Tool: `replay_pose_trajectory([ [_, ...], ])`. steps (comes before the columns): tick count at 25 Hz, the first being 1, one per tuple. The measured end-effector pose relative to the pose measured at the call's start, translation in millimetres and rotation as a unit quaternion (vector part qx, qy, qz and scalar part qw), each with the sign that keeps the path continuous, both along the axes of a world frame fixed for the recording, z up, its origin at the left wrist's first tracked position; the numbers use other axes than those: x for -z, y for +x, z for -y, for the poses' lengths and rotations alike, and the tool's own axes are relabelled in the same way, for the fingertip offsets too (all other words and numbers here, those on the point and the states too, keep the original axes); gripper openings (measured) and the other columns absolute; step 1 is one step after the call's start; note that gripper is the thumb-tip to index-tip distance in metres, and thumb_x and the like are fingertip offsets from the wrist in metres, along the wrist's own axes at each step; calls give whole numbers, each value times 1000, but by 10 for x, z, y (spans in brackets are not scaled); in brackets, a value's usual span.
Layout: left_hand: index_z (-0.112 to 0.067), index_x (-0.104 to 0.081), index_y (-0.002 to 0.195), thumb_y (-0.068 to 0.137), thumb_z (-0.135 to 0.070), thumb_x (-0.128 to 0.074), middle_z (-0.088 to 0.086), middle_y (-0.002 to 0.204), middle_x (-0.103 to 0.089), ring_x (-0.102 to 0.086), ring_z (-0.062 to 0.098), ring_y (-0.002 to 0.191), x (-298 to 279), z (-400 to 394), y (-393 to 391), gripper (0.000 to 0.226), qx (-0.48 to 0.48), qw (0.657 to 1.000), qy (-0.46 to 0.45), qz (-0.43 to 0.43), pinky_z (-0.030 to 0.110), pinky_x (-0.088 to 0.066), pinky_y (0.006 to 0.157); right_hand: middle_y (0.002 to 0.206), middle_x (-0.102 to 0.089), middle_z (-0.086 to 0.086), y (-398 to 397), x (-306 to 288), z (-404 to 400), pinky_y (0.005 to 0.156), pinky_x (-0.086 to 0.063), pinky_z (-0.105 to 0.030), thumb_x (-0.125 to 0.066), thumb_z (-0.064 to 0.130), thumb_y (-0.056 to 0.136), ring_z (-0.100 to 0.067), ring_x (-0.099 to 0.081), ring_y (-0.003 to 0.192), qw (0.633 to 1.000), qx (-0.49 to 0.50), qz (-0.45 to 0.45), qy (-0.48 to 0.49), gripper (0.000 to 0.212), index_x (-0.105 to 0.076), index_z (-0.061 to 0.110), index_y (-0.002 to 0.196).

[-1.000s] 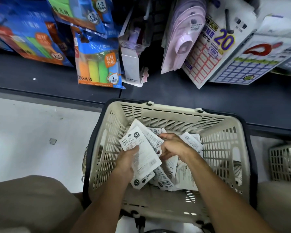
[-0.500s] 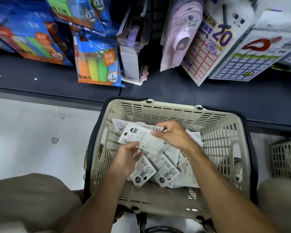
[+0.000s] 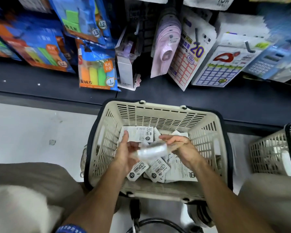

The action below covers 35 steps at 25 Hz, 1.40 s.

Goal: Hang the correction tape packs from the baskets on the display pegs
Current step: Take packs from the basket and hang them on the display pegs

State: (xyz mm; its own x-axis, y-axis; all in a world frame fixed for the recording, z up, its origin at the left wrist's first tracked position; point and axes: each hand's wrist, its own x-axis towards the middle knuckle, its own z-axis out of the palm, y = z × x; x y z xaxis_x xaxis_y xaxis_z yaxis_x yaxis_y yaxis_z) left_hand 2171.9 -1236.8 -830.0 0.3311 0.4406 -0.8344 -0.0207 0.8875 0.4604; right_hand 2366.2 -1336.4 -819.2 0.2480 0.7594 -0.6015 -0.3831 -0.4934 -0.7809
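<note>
A blurred white correction tape pack (image 3: 151,151) is gripped by both hands, left (image 3: 127,154) and right (image 3: 183,147), above the beige slotted plastic basket (image 3: 158,115), more packs (image 3: 155,172) piled inside it

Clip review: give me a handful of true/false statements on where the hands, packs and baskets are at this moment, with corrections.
1. Both hands are over the basket. True.
2. The left hand holds packs. True.
3. The basket is empty. False: loose packs lie inside.
4. A pack is being hung on a peg. False: the hands are low, at the basket.
5. A second basket stands to the right. True.
</note>
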Motion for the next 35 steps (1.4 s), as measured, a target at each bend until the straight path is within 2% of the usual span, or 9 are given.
replay_pose_trajectory([
  [3,-4,-65,86,75,-38,-80,6,69,-65,-64,19,62,-34,50,-24,39,114,987,53,-103,31,-58,60,115,-74,-3,-62,210,224,86,-60,-46,-58,-14,88,-30,-68,109,995,-10,2,-94,40,-80,13,68],
  [6,0,-62,110,77,-12,-85,12,95,-70,-68,24,87,36,90,-74,42,134,978,43,-156,32,-61,68,108,-75,-4,-133,355,276,82,-63,-44,-46,-7,99,-27,-70,100,982,2,11,-187,40,-79,16,101],
  [11,-4,-50,131,86,-10,-76,14,132,-60,-58,29,108,261,149,-61,52,120,960,60,-248,35,-46,83,91,-78,-5,-86,414,182,69,-61,-40,-52,49,102,-27,-74,88,969,75,-30,-232,30,-66,23,107],
  [16,2,-53,134,84,-12,-78,18,113,-65,-61,30,98,478,50,-29,58,30,961,-11,-274,39,-53,83,111,-69,3,-263,515,24,80,-59,-28,-67,-5,88,-14,-67,96,974,-16,134,-183,40,-63,27,112],
  [18,1,-60,127,85,-16,-79,14,95,-66,-63,27,84,519,-36,0,49,-1,971,-36,-237,34,-54,71,109,-71,7,-314,547,-72,75,-57,-20,-68,-5,90,-9,-69,97,985,-14,121,-124,46,-66,29,120],
  [22,-3,-66,126,96,-34,-67,22,119,-71,-68,38,111,612,-152,95,43,-38,986,-85,-136,50,-55,95,95,-74,10,-433,579,-279,73,-59,-21,-71,0,91,-3,-73,82,994,-3,78,-74,33,-64,23,112],
  [28,-6,-65,106,91,-33,-74,12,85,-70,-67,24,70,696,-498,214,32,-60,980,-98,-163,34,-54,49,83,-75,20,-430,547,-285,62,-53,-12,-68,-1,92,3,-72,81,993,-13,34,-111,32,-69,31,94],
  [31,0,-62,124,98,-28,-65,13,87,-67,-65,27,74,774,-566,285,37,-55,980,-86,-172,37,-58,61,93,-76,14,-409,557,-183,63,-52,-18,-68,0,92,-2,-71,82,984,-90,47,-143,28,-71,27,97],
  [35,0,-60,130,99,-9,-61,20,112,-71,-64,24,70,799,-504,346,32,-135,968,-32,-209,29,-53,50,90,-79,0,-298,519,-150,59,-56,-24,-61,9,99,-14,-75,78,992,59,38,-103,15,-72,15,90],
])
